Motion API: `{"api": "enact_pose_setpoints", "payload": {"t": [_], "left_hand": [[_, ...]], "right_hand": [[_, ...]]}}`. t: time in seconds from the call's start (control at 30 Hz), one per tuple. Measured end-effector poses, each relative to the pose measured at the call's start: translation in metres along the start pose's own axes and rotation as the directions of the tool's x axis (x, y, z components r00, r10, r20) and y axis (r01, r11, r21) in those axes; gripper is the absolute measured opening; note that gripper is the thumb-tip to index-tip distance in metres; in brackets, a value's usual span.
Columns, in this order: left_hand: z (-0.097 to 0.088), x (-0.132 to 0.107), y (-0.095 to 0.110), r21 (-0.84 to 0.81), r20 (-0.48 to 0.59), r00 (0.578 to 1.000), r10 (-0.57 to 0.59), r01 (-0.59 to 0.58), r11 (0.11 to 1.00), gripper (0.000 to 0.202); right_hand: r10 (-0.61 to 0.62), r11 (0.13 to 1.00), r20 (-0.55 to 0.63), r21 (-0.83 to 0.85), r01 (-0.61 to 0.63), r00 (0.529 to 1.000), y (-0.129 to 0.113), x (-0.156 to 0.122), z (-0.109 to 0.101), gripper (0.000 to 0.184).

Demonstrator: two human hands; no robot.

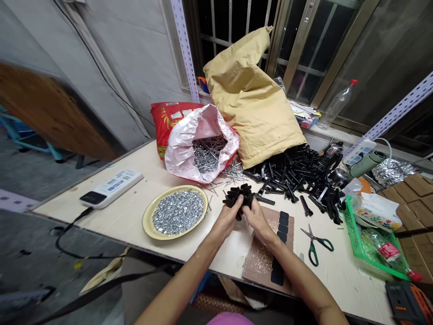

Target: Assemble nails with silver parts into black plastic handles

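Observation:
My left hand [233, 212] and my right hand [254, 215] come together over the table's middle. Between them they grip a bundle of small black plastic pieces [238, 195], whose ends fan out upward. Fingers of both hands are wrapped round the bundle, and some are hidden behind it. Beyond my right hand lies a heap of similar long black pieces [291, 174], spilling from a tan paper sack [257, 113]. Under my right forearm is a brown board [259, 257] with black pads [282, 229] in a column and pale crumbs on it.
Left of my hands stands a yellow dish [149, 225] full of small shiny metal pieces. Behind it, a red-and-white sack [179, 153] holds nails [209, 158]. Green-handled scissors [314, 243], a green basket [355, 239] and a power tool [409, 302] are at right; a white power strip [111, 189] is at left.

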State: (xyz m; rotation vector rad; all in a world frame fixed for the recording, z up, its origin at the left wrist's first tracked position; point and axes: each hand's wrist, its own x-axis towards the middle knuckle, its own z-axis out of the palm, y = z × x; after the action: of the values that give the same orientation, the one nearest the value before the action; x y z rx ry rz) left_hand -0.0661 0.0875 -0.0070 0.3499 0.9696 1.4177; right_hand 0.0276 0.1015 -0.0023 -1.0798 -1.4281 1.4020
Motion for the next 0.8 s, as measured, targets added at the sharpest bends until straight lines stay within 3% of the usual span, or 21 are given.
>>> {"api": "enact_pose_setpoints", "payload": {"t": [0.1, 0.2, 0.27, 0.33, 0.43, 0.5, 0.57, 0.6, 0.67, 0.73, 0.8], "left_hand": [[-0.004, 0.002, 0.003, 0.007, 0.044, 0.992, -0.116, 0.116, 0.993, 0.04], [-0.014, 0.004, 0.002, 0.193, 0.126, 0.97, -0.21, 0.183, 0.964, 0.048], [-0.019, 0.005, 0.0, 0.332, 0.137, 0.984, -0.113, 0.062, 0.941, 0.054], [-0.02, 0.005, -0.003, 0.459, 0.125, 0.987, 0.096, -0.144, 0.876, 0.061], [-0.013, -0.002, -0.006, 0.553, 0.2, 0.933, 0.299, -0.36, 0.751, 0.07], [-0.007, -0.01, -0.006, 0.521, 0.252, 0.898, 0.361, -0.44, 0.732, 0.067], [-0.002, -0.016, -0.006, 0.453, 0.223, 0.877, 0.426, -0.48, 0.751, 0.061], [-0.001, -0.017, -0.005, 0.42, 0.193, 0.882, 0.43, -0.47, 0.776, 0.057], [-0.003, -0.015, -0.002, 0.411, 0.126, 0.931, 0.343, -0.364, 0.836, 0.051], [-0.006, -0.008, -0.001, 0.478, 0.043, 0.975, 0.217, -0.211, 0.853, 0.047], [-0.01, 0.0, -0.002, 0.52, -0.021, 0.973, 0.23, -0.186, 0.834, 0.044]], "right_hand": [[0.029, 0.998, 0.087, 0.049, -0.033, 0.996, 0.004, 0.003, -0.002, 0.031], [0.181, 0.965, 0.054, 0.182, -0.188, 0.982, 0.01, 0.009, -0.008, 0.032], [0.269, 0.921, 0.085, 0.27, -0.282, 0.959, 0.013, 0.012, -0.012, 0.034], [0.285, 0.894, 0.134, 0.319, -0.314, 0.949, 0.015, 0.012, -0.012, 0.038], [0.193, 0.916, 0.039, 0.35, -0.195, 0.98, 0.018, 0.004, -0.003, 0.043], [0.041, 0.958, -0.117, 0.286, -0.006, 0.992, 0.021, -0.006, 0.005, 0.045], [-0.124, 0.977, -0.192, 0.149, 0.154, 0.973, 0.025, -0.016, 0.011, 0.047], [-0.18, 0.977, -0.183, 0.083, 0.198, 0.966, 0.028, -0.019, 0.013, 0.049], [-0.212, 0.977, -0.136, -0.006, 0.213, 0.968, 0.033, -0.021, 0.013, 0.052], [-0.173, 0.984, -0.12, -0.055, 0.167, 0.978, 0.037, -0.018, 0.012, 0.054], [-0.122, 0.991, -0.148, -0.08, 0.111, 0.981, 0.039, -0.012, 0.01, 0.052]]}}
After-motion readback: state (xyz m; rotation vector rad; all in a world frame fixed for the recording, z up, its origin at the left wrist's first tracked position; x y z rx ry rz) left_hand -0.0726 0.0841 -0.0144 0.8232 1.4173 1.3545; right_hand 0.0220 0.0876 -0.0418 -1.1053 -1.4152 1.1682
